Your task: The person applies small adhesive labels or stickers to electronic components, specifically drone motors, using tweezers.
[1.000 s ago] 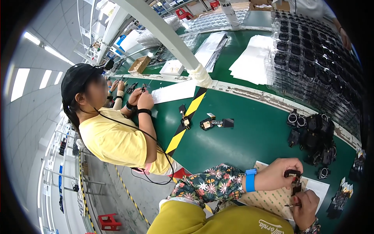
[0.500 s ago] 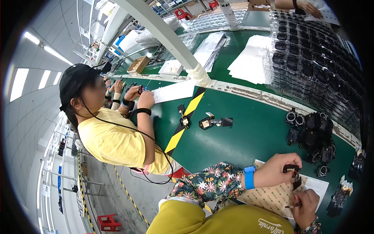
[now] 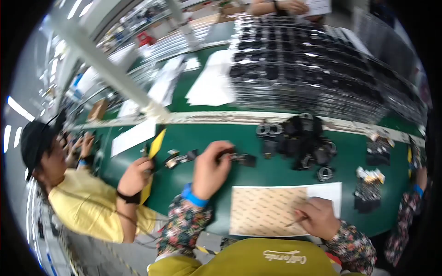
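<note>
My left hand (image 3: 212,169), with a blue wristband, is closed on a small black electronic module (image 3: 241,158) with a dark strip at its end. It is above the green bench, left of the tan adhesive sheet (image 3: 262,209). My right hand (image 3: 318,217) pinches a thin, pointed tool (image 3: 294,224) over that sheet; motion blur hides its exact kind. The sheet lies on white paper (image 3: 329,189). Left of my left hand, another small module (image 3: 174,161) with a pale face rests on the bench.
A heap of black watch-like casings (image 3: 299,138) sits beyond the sheet. Bundles of dark strips (image 3: 368,191) lie to the right. Stacked clear trays (image 3: 304,73) stand behind the ledge. A co-worker's hand (image 3: 136,175) is at the striped tape (image 3: 154,156); another person's arm (image 3: 407,216) is far right.
The view has swung right. My left hand has moved from above the sheet to the bench at its left, holding a module. The yellow-shirted co-worker's hand has reached toward the striped tape.
</note>
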The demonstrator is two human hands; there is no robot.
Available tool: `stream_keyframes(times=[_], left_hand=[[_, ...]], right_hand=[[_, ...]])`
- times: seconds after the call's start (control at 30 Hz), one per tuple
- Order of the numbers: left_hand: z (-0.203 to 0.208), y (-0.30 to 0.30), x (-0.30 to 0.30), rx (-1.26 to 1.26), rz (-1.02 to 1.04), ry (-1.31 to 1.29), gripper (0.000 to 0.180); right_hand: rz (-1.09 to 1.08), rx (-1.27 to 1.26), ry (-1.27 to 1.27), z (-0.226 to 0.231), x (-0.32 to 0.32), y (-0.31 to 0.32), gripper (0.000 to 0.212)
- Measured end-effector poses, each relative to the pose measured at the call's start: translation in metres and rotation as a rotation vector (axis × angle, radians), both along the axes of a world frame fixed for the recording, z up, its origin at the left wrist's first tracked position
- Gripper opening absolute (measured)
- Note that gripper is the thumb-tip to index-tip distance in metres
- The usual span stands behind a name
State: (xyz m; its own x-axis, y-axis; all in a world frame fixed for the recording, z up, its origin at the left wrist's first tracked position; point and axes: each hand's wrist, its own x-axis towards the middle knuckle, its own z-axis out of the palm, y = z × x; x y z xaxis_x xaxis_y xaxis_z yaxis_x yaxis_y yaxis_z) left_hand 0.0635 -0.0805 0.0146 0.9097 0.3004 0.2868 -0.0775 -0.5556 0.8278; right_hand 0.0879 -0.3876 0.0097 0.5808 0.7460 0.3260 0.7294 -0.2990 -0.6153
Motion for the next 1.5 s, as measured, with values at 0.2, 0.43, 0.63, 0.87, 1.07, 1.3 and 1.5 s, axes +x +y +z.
stream_keyframes(times=[0.2, 0.43, 0.63, 0.87, 1.07, 1.3, 1.5], left_hand=[[-0.026, 0.066, -0.037, 0.102, 0.134, 0.010, 0.026], [0.007, 0.041, -0.065, 0.489, 0.243, 0.101, 0.020], [0.010, 0.062, -0.071, 0.907, 0.291, 0.145, 0.022], [0.004, 0.108, -0.071, 0.868, 0.425, 0.141, 0.023], [0.014, 0.054, -0.032, 0.886, 0.227, -0.167, 0.034], [0.030, -0.092, 0.011, 0.605, -0.375, -0.063, 0.033], [0.007, -0.106, 0.016, 0.660, -0.391, -0.121, 0.027]], right_hand=[[0.084, 0.157, -0.125, -0.022, 0.004, 0.006, 0.013], [0.009, 0.112, -0.095, -0.024, -0.005, -0.003, 0.014], [0.028, 0.094, -0.161, -0.032, -0.002, -0.003, 0.018], [0.047, 0.126, -0.147, -0.032, -0.005, 0.000, 0.013], [0.061, 0.100, -0.169, -0.027, -0.004, -0.001, 0.013], [0.045, 0.123, -0.225, -0.026, -0.004, -0.004, 0.017], [0.026, 0.152, -0.245, -0.022, -0.002, -0.007, 0.020]])
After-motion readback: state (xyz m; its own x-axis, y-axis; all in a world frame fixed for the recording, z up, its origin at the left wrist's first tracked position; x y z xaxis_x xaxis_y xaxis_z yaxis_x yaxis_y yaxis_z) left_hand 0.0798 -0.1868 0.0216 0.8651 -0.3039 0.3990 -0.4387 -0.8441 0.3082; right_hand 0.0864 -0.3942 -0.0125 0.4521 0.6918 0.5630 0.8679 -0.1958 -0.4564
